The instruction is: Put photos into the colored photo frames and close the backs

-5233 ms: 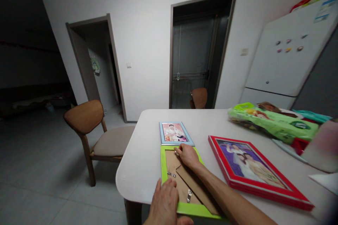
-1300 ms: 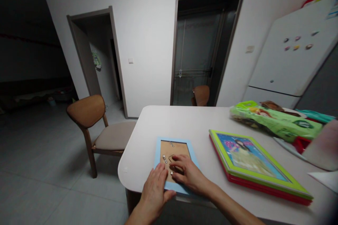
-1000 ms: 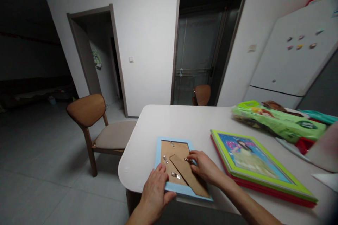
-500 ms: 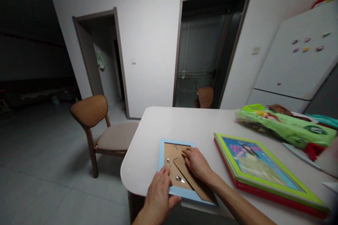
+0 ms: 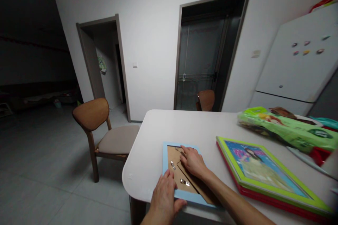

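A small blue picture frame [image 5: 166, 163] lies face down near the front edge of the white table [image 5: 200, 126], its brown backing board and metal clips showing. My left hand [image 5: 165, 197] rests flat on the frame's near left corner, fingers stretched out. My right hand [image 5: 193, 161] lies on the backing board near the frame's far edge, fingertips at the top clip, fingers loosely extended. A brown stand flap runs under my right wrist.
A green frame [image 5: 266, 172] lies face up on a red frame to the right. Green packets [image 5: 287, 130] lie at the far right. A wooden chair [image 5: 100, 130] stands left of the table, a white fridge [image 5: 295, 63] behind, and two dark doorways beyond.
The green frame, once face down under my hands, now lies face up on the red frame. The blue frame is face down; my right hand moved from its side clip to its far edge.
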`<action>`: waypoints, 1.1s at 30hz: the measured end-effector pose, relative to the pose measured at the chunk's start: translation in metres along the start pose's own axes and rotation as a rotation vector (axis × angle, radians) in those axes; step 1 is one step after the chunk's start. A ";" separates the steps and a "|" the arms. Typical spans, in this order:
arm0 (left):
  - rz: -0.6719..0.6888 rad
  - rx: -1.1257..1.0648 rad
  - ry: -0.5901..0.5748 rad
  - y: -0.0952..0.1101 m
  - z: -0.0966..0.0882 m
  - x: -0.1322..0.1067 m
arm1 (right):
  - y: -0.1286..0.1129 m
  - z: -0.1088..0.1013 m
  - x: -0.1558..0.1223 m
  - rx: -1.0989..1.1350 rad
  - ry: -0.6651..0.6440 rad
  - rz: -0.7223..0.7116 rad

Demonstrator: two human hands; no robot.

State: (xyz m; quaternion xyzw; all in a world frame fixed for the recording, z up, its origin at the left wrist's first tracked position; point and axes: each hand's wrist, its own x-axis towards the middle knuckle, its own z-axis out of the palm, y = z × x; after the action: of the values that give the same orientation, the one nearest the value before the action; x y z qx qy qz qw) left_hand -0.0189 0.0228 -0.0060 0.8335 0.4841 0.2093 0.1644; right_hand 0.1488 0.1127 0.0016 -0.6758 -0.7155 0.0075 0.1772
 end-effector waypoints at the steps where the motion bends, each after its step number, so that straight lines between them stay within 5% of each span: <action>1: 0.000 -0.003 0.002 0.001 0.000 0.000 | 0.003 -0.005 -0.008 0.014 -0.002 -0.018; 8: 0.022 -0.106 0.069 -0.001 0.008 0.000 | 0.008 -0.017 -0.061 0.077 -0.055 -0.112; 16: -0.145 -0.524 0.271 -0.004 -0.007 0.010 | -0.001 -0.042 -0.047 0.104 -0.005 -0.100; 20: -0.226 -0.826 0.414 -0.004 -0.018 0.023 | -0.027 -0.058 -0.049 0.153 0.004 -0.124; 24: -0.334 -0.973 0.419 -0.023 -0.033 0.027 | -0.047 -0.056 -0.055 0.293 -0.023 -0.179; 33: -0.549 -0.729 0.414 -0.101 -0.063 0.003 | 0.028 -0.028 -0.055 0.048 -0.001 0.094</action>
State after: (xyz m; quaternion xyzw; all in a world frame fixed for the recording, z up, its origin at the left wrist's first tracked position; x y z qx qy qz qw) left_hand -0.1242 0.0775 0.0011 0.5045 0.6035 0.4748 0.3947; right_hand 0.1842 0.0558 0.0072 -0.7042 -0.6827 0.0334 0.1923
